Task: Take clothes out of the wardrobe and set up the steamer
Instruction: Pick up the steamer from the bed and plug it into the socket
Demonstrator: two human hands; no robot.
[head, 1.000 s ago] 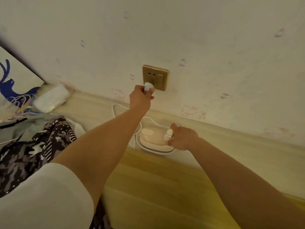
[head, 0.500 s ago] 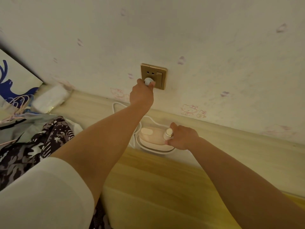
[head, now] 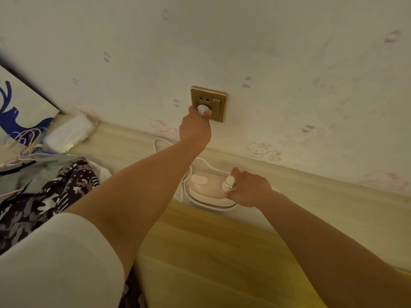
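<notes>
A gold wall socket [head: 219, 101] sits low on the pale wall. My left hand [head: 195, 128] pinches a white plug [head: 202, 109] and holds it against the socket's lower holes. The pink and white steamer [head: 206, 185] lies on the wooden ledge below, its white cord [head: 160, 142] looping behind my left arm. My right hand [head: 249, 191] grips the steamer's handle end, where a round white cap [head: 229, 181] shows. Patterned dark clothes [head: 44, 196] lie in a heap at the left.
A white tissue pack [head: 69, 135] lies on the ledge at the left, beside thin hangers [head: 29, 141] and a board with a blue deer [head: 13, 114]. A yellow surface [head: 211, 252] spreads below the ledge [head: 333, 196].
My left hand has lifted the plug up from below the socket onto its lower holes. My right hand has stayed on the steamer.
</notes>
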